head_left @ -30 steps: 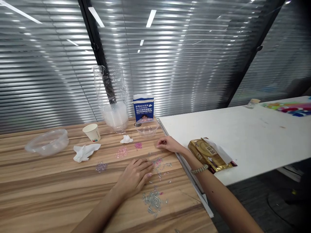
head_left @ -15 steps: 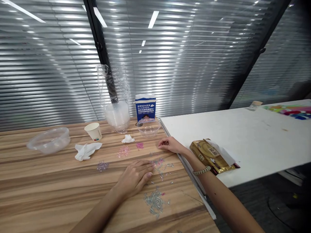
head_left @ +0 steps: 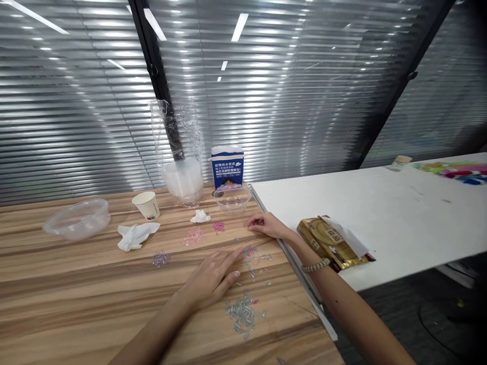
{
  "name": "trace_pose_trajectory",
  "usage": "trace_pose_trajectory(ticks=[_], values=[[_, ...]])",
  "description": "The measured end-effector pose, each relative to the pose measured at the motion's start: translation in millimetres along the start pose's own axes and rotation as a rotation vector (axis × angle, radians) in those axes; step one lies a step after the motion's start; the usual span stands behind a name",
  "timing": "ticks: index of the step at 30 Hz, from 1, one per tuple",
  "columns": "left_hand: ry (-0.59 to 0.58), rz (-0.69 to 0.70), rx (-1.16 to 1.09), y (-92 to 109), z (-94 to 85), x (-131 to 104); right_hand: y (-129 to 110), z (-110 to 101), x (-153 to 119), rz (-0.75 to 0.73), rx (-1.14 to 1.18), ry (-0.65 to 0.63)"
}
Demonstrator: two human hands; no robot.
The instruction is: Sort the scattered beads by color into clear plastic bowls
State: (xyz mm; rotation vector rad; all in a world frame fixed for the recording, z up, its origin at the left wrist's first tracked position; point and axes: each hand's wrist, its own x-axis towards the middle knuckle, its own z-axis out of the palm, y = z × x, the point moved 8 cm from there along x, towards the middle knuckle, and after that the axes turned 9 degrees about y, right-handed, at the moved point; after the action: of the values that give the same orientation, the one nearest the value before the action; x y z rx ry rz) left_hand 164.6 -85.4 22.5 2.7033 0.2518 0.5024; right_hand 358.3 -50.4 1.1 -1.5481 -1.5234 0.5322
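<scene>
My left hand [head_left: 213, 276] lies low over the wooden table with its fingers stretched out. Its index fingertip reaches the edge of a mixed heap of pink and clear beads [head_left: 249, 256]. Farther up, my right hand [head_left: 267, 224] rests near the table's right edge, fingers curled together; whatever they may hold is hidden. Small tube-shaped beads sit in separate piles: silvery clear ones [head_left: 242, 314] nearest me, purple ones [head_left: 162, 259] left of my left hand, pale pink ones [head_left: 194, 236] and deep pink ones [head_left: 218, 227] beyond it.
A clear plastic bowl [head_left: 232, 202] stands before a blue box [head_left: 227, 170]. Leftward are bagged bowls [head_left: 184, 182], a paper cup [head_left: 146, 206], crumpled tissues [head_left: 137, 235] and a large plastic container [head_left: 78, 220]. On the adjoining white table [head_left: 403, 213] lies a gold tissue pack [head_left: 323, 238].
My left index finger has stretched out farther toward the mixed beads, away from the other fingers. My right hand stays almost in the same spot.
</scene>
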Motion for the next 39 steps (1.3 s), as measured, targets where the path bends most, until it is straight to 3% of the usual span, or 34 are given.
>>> trace_pose_trajectory(ticks=[5, 13, 25, 39], values=[[-0.006, -0.015, -0.009, 1.3, -2.0, 0.6, -1.4, -0.1, -0.2, 0.000, -0.016, 0.000], [0.109, -0.031, 0.014, -5.4, -7.1, -2.8, -3.9, -1.4, -0.2, -0.011, -0.041, 0.003], [-0.007, -0.047, -0.028, 1.0, -3.5, 1.1, -5.7, -2.5, -0.3, -0.026, -0.024, 0.012], [-0.006, -0.031, -0.034, 0.5, -2.5, 1.5, -6.9, -3.1, -0.7, -0.002, -0.039, 0.019]])
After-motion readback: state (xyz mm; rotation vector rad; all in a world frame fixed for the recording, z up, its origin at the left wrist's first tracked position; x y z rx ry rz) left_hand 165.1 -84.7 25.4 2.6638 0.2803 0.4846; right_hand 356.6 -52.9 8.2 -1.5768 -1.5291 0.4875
